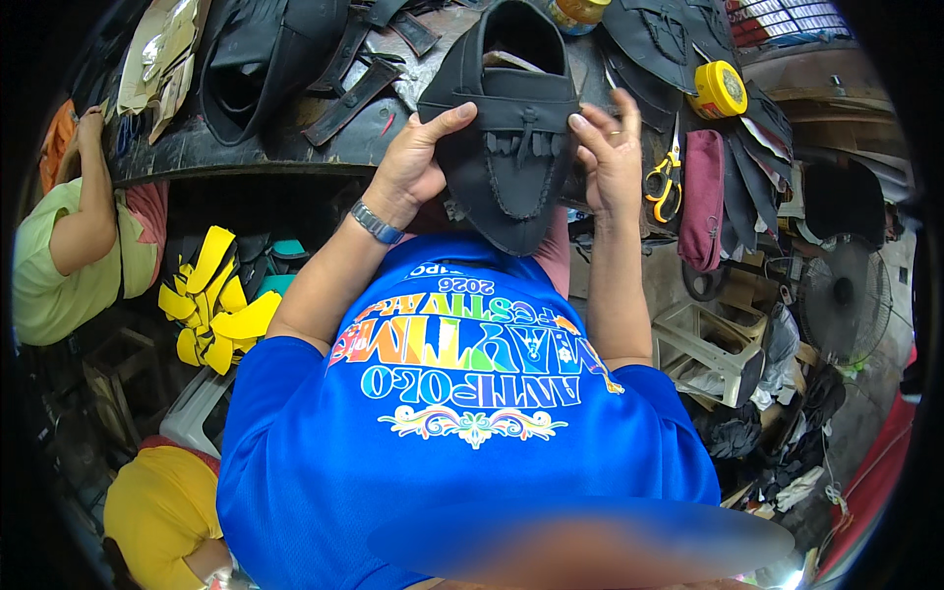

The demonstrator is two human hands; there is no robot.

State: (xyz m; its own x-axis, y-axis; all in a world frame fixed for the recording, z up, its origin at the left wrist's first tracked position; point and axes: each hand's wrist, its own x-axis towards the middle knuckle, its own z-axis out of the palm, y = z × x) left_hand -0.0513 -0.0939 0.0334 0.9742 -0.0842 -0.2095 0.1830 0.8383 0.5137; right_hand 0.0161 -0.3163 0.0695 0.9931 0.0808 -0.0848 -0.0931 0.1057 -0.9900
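Observation:
A black loafer upper [503, 167] with a stitched toe panel and a small tassel is tilted up in front of me, its toe toward my body. My left hand [421, 162], with a metal watch at the wrist, grips its left edge, thumb on top and some fingers hidden underneath. At the right edge, my right hand [612, 147] has its fingertips against the upper near the tassel. Its fingers are curled, one raised, and a ring shows. Inside the upper's opening lies a pale strip [513, 62].
Black shoe uppers [261, 74] and cut pieces lie on the dark worktable [256, 157]. Yellow-handled scissors [666, 187], a maroon pouch [701, 197] and a yellow tub [719, 90] are at right. Yellow cut pieces [211, 300] lie at left, near two people. A fan [844, 295] stands right.

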